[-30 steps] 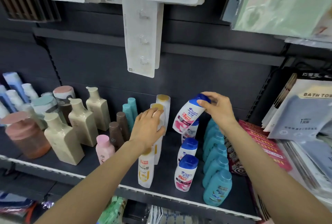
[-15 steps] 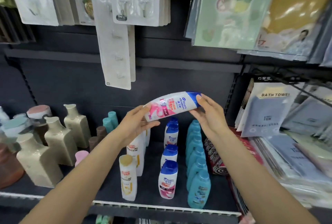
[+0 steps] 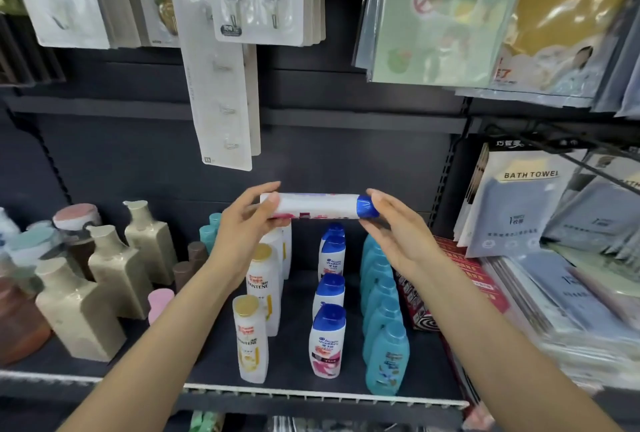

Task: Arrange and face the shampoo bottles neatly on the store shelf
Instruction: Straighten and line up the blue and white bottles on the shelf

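Observation:
A white shampoo bottle with a blue cap (image 3: pixel 317 205) lies level in the air above the shelf, its narrow side toward me. My left hand (image 3: pixel 247 223) grips its base end and my right hand (image 3: pixel 391 227) holds its blue cap end between fingers and thumb. Below stand three rows: white bottles with gold caps (image 3: pixel 250 338), white bottles with blue caps (image 3: pixel 327 341) and teal bottles (image 3: pixel 386 355), all upright on the dark shelf (image 3: pixel 214 362).
Beige flask-shaped bottles (image 3: pixel 79 310) and brown, pink and teal bottles stand at the left. Red boxes (image 3: pixel 460 269) and bath towel packs (image 3: pixel 519 199) fill the right. Carded hooks (image 3: pixel 221 99) and bagged goods hang overhead. A white price rail (image 3: pixel 311 393) edges the shelf front.
The blue-capped bottle was lifted off the row by my right hand, then taken at its base by my left hand. It has turned from tilted to level, its label rolled away from me.

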